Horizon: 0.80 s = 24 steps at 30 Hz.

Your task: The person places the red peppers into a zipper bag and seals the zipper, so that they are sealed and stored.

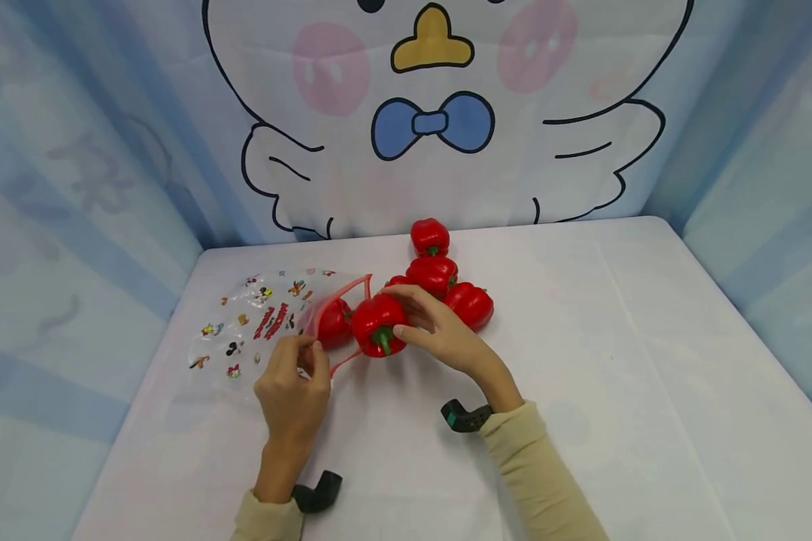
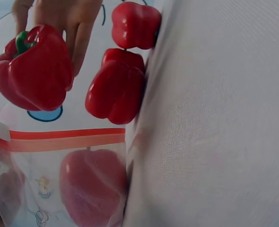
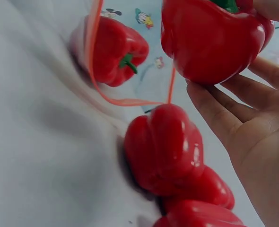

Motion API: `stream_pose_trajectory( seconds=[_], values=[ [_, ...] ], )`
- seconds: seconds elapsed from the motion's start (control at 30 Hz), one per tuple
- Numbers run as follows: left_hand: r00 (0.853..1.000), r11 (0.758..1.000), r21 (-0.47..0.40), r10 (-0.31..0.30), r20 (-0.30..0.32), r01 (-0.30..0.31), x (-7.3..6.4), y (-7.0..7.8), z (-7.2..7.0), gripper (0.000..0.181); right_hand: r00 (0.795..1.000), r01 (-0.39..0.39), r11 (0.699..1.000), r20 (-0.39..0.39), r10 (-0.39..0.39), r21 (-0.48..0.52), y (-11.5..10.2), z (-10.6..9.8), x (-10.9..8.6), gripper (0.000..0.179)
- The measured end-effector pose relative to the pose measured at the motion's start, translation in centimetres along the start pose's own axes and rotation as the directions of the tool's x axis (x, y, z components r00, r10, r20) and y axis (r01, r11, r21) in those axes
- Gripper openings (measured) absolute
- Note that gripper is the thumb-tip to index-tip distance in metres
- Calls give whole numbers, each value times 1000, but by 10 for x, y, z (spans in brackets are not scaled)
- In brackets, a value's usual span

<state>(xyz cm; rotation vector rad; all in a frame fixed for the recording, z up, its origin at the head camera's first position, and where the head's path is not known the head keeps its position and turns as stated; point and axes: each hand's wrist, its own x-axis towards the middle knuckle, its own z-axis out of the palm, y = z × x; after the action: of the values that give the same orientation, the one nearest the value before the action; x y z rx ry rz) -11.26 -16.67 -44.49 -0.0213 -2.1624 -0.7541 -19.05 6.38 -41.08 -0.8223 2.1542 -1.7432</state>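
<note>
My right hand (image 1: 446, 334) holds a red bell pepper (image 1: 368, 319) with a green stem, thumb on one side and fingers on the other. That pepper is at the mouth of a clear zip bag (image 1: 226, 319) with cartoon prints and a red zip edge (image 2: 68, 137). The bag's rim is pinched by my left hand (image 1: 294, 391), and its mouth gapes toward the right. One bell pepper (image 3: 113, 52) lies inside the bag, just behind the opening. The left wrist view shows it through the plastic, but only a little of my left hand.
Several more bell peppers lie beyond my right hand: one at the back (image 1: 430, 237), one in the middle (image 1: 433, 275), one at the right (image 1: 470, 304), another partly hidden. A white cloth covers the table (image 1: 616, 361), and a printed curtain (image 1: 433, 188) rises behind it.
</note>
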Motion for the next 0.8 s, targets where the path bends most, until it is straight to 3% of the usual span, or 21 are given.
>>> stream_pose_trajectory(
  seconds=[0.4,0.8],
  values=[
    [997,998,-30,50,-54,-52,-1,0,2,6,993,-64,998,98,63,10,13,24,7,57],
    [992,992,-52,112,-54,-115,-2,-1,5,7,989,-119,991,90,113,62,25,37,9,51]
  ],
)
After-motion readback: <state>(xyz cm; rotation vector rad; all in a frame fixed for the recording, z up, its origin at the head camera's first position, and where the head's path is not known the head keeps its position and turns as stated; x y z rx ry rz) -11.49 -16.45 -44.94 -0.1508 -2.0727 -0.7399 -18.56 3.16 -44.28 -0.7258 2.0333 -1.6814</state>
